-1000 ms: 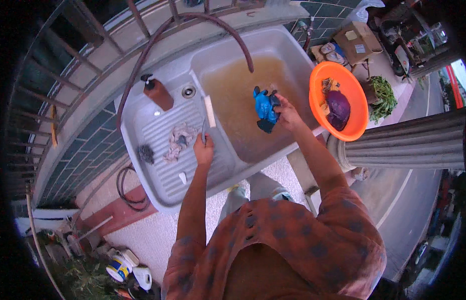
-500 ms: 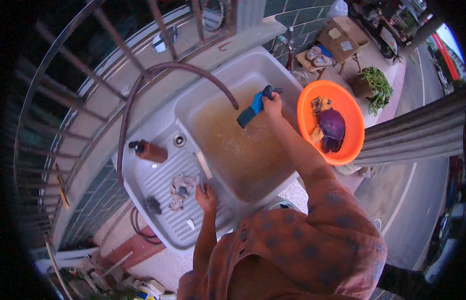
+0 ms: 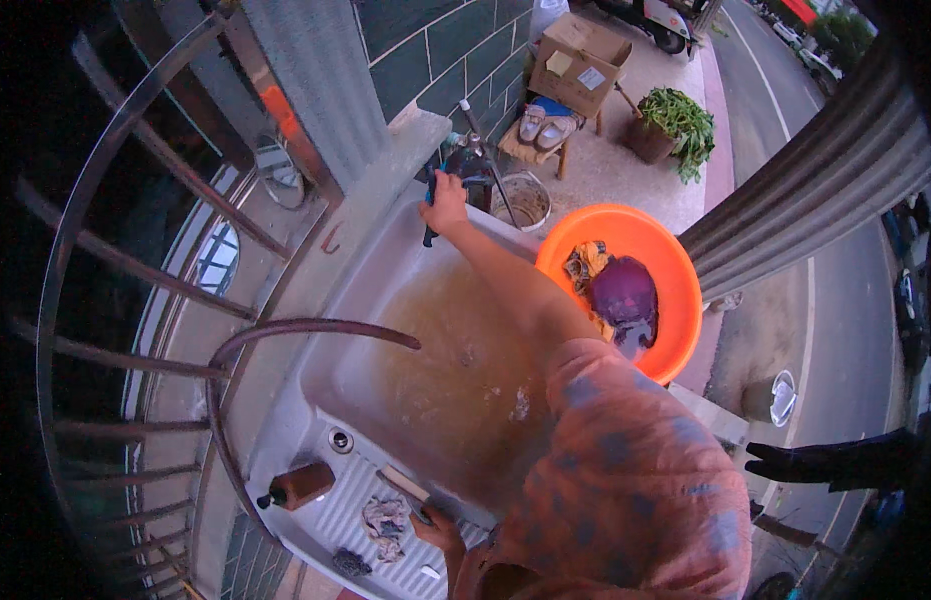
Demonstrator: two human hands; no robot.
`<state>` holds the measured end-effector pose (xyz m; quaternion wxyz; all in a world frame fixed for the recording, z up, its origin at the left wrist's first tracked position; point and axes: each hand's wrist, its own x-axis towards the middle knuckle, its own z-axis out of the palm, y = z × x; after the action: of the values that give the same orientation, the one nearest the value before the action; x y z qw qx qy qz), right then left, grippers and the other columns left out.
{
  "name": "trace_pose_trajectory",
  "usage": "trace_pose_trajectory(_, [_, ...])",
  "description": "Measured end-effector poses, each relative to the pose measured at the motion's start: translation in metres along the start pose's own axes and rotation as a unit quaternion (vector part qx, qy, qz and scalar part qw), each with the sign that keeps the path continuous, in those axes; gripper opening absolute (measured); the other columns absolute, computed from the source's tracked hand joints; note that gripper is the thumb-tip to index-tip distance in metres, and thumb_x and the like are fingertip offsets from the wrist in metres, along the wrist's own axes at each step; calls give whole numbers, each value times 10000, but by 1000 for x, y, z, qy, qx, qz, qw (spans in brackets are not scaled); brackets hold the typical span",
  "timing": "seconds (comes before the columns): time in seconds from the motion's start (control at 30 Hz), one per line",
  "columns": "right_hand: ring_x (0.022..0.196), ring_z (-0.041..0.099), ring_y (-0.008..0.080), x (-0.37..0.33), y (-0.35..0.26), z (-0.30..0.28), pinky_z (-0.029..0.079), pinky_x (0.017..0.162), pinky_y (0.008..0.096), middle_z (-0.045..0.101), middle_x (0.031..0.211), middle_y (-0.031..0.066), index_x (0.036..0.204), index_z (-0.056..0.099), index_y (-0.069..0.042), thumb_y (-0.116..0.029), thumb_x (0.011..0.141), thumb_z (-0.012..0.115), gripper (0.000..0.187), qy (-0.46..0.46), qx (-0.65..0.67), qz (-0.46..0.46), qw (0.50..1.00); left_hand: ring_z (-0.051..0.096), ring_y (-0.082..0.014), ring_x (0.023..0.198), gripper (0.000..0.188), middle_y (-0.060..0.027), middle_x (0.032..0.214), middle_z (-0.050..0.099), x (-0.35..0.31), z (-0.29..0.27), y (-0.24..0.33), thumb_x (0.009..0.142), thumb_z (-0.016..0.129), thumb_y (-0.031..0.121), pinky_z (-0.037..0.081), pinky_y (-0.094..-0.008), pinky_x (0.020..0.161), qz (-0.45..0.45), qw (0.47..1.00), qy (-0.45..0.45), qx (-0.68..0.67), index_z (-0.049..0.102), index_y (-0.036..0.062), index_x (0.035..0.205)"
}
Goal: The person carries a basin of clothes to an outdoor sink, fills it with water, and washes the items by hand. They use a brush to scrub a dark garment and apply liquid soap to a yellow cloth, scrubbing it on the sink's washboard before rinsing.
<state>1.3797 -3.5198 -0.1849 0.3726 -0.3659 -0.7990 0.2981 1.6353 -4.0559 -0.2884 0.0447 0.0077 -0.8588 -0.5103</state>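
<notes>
My right hand [image 3: 446, 204] reaches to the far end of the sink [image 3: 320, 345], with its fingers closed on a blue-and-dark item [image 3: 431, 215] that hangs over the rim; its kind is unclear. Brownish water [image 3: 440, 350] stands in the basin below. My left hand [image 3: 440, 530] is closed at the near edge of the ridged washboard. It is beside a pale wooden strip [image 3: 403, 484]; what it holds, if anything, is hard to see. Close by lie a crumpled greyish cloth [image 3: 385, 525], a dark scouring pad [image 3: 351, 562] and a small white piece [image 3: 429, 572].
A brown bottle [image 3: 303, 486] lies by the drain hole [image 3: 340, 440]. A hose [image 3: 325, 327] arches over the basin. An orange tub [image 3: 685, 290] with purple cloth [image 3: 625, 293] stands at right. Beyond are a bucket [image 3: 533, 205], shoes [image 3: 555, 132], a cardboard box [image 3: 575, 75] and a leafy plant [image 3: 675, 125].
My right hand has carried the blue-and-dark item from above the water to the sink's far rim. The view has shifted toward the far end; my left hand stays by the washboard.
</notes>
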Motion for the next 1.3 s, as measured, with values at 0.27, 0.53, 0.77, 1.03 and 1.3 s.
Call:
trace_pose_trajectory(0.27, [1227,295,297,-27,-19,-12,251,966,577,329,1285,77,1347,221,-183,-216,671,675,815,-258,-245,-9,935,457,-298,594,355,-200,659,492,-32,-20,-1,833,485,258,381,-410,546,-13,1000,-7,-24,467,-95,801])
trace_pose_trajectory(0.53, [1189,320,327,-46,-12,-2,280,943,568,343,1256,128,1336,252,-159,-218,682,648,767,-196,-284,-26,938,486,-252,659,244,-192,734,510,-42,-16,71,818,491,144,406,-360,570,-60,998,-6,-14,475,-97,853])
trace_pose_trajectory(0.77, [1058,427,369,-75,22,-67,382,877,457,412,1160,219,1283,318,-98,-207,646,679,740,-142,-230,-121,955,528,-410,733,209,-227,788,553,-89,-20,50,781,533,168,427,-440,654,-5,989,-54,136,525,-35,831])
trace_pose_trajectory(1.03, [980,462,213,-222,-43,-130,417,786,320,467,1077,133,1216,397,-42,-20,714,550,525,-80,202,-94,972,525,-219,529,223,-137,621,529,-69,1,67,829,521,234,399,-333,500,-76,994,-77,1,522,14,794])
trace_pose_trajectory(1.3, [879,515,103,-434,-31,-197,415,799,250,546,933,17,1029,514,-18,-28,859,479,174,-445,333,101,825,519,-145,514,233,-50,661,550,-66,-8,88,855,521,273,415,-270,447,-355,768,-271,-458,537,52,928])
